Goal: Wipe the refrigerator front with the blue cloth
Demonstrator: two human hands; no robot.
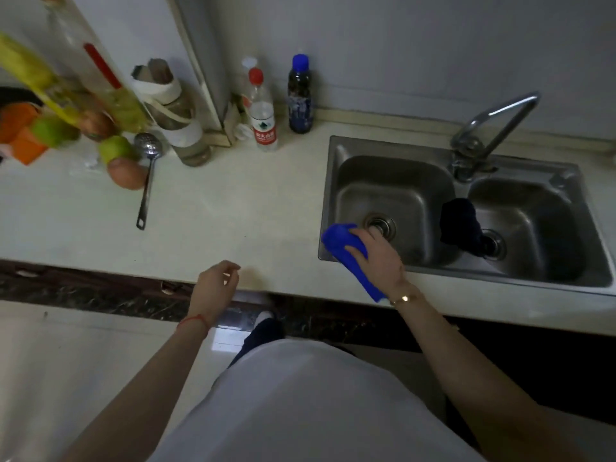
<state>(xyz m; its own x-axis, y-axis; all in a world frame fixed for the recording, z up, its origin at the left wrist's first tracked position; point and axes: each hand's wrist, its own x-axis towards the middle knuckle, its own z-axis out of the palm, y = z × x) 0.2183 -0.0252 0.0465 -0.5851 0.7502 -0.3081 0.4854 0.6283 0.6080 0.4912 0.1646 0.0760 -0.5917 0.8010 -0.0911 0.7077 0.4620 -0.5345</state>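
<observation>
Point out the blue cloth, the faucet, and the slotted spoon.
blue cloth (pixel 340 240), head view, bunched upper end
faucet (pixel 500 111), head view, middle of the spout
slotted spoon (pixel 148 146), head view, perforated bowl

Pale countertop (pixel 233 211) with dark stone edge; 2-basin steel sink (pixel 566 181) and faucet (pixel 493 128) set in. Grey wall (pixel 433 45) behind. Light tiled floor (pixel 66 361) below. Dim, cool light.
</observation>
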